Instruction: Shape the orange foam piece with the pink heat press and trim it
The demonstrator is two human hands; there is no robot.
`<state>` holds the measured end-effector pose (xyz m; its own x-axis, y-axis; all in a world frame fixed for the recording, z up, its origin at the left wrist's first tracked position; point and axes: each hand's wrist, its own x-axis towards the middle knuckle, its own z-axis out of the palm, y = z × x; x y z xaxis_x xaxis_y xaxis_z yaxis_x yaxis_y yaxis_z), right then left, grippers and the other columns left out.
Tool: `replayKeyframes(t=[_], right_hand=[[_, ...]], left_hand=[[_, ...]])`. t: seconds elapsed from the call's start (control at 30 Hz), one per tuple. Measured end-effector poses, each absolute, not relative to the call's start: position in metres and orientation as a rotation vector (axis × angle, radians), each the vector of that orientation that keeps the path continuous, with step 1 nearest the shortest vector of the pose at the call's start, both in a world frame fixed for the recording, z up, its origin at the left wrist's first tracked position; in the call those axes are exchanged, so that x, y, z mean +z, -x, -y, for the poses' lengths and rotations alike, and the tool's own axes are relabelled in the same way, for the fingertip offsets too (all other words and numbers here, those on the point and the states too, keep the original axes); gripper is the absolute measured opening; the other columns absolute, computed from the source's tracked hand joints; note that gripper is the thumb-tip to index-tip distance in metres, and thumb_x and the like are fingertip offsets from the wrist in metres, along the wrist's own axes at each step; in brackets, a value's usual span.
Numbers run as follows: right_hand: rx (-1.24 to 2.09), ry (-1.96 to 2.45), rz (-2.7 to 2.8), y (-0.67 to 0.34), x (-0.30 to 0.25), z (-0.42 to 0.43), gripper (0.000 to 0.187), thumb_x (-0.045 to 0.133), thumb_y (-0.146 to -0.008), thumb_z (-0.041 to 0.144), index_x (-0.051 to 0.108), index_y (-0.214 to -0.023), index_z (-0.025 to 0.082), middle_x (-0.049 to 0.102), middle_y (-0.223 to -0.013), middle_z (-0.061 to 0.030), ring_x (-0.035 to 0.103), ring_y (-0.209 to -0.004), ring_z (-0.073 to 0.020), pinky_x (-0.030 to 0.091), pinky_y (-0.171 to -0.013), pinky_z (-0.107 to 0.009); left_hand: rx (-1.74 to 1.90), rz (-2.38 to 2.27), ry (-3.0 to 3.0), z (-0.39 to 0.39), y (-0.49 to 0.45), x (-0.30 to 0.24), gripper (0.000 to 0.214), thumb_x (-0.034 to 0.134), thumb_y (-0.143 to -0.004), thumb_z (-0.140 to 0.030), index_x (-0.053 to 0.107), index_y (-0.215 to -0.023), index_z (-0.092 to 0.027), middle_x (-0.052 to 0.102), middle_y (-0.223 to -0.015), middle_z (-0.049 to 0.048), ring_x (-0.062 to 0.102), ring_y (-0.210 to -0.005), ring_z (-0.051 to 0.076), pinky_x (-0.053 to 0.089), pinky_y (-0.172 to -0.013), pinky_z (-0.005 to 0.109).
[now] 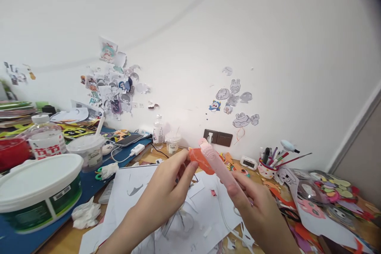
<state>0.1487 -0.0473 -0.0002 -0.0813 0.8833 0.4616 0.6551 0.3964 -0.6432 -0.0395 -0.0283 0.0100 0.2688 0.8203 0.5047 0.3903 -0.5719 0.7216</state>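
Note:
My left hand [166, 186] pinches a small orange cutout [200, 160] with white streaks between thumb and fingers, raised above the desk. In my right hand [257, 202] is a long pale pink stick-shaped tool [218, 170] with a bumpy, rounded head; its exact kind I cannot make out. The tool's upper part overlaps the right side of the orange cutout, and I cannot tell whether they touch. Below both hands lie white paper sheets [119, 206] with loose paper scraps [207, 231] on them.
On the left stand a green-and-white tub [41, 194], a large bottle [47, 139] and a lidded cup [86, 151]. A phone [129, 139] lies behind. At the right are a small clock [248, 162], a pen cup [268, 170] and piled colourful cutouts [330, 186]. The wall bears stickers [235, 85].

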Motion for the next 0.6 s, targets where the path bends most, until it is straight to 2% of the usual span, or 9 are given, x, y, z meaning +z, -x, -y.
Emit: replayKeyframes(t=[0.1, 0.27, 0.47, 0.6], right_hand=[[0.457, 1.307, 1.772, -0.145, -0.002, 0.049, 0.047, 0.036, -0.083, 0.062, 0.048, -0.064, 0.020, 0.039, -0.054, 0.0035, 0.037, -0.048, -0.0109, 0.030, -0.045, -0.023], [0.554, 1.319, 1.656, -0.143, -0.005, 0.048, 0.045, 0.039, -0.084, 0.058, 0.039, -0.058, 0.021, 0.034, -0.051, 0.0053, 0.033, -0.043, -0.0086, 0.031, -0.044, -0.022], [0.418, 1.305, 1.747, -0.149, -0.001, 0.049, 0.042, 0.041, -0.084, 0.056, 0.048, -0.062, 0.021, 0.037, -0.050, 0.0045, 0.036, -0.045, -0.0104, 0.028, -0.041, -0.022], [0.205, 1.321, 1.827, -0.154, 0.001, 0.047, 0.036, 0.045, -0.083, 0.054, 0.057, -0.072, 0.022, 0.053, -0.057, 0.0026, 0.048, -0.051, -0.0130, 0.035, -0.045, -0.023]], left_hand=[[1.268, -1.089, -2.061, 0.030, 0.037, 0.009, 0.021, 0.038, -0.093, -0.033, 0.049, -0.081, -0.020, 0.054, -0.069, -0.0012, 0.045, -0.055, 0.010, 0.034, -0.043, 0.020], [1.241, -1.054, -2.095, 0.034, 0.034, 0.007, 0.028, 0.037, -0.093, -0.034, 0.048, -0.072, -0.019, 0.051, -0.064, -0.0014, 0.041, -0.054, 0.010, 0.033, -0.043, 0.020], [1.361, -1.046, -1.997, 0.030, 0.037, 0.010, 0.023, 0.039, -0.092, -0.034, 0.050, -0.078, -0.019, 0.046, -0.060, -0.0036, 0.044, -0.052, 0.010, 0.037, -0.045, 0.021], [1.324, -1.066, -2.104, 0.029, 0.044, 0.011, 0.026, 0.038, -0.093, -0.032, 0.051, -0.074, -0.019, 0.049, -0.061, -0.0021, 0.044, -0.054, 0.011, 0.036, -0.048, 0.023]])
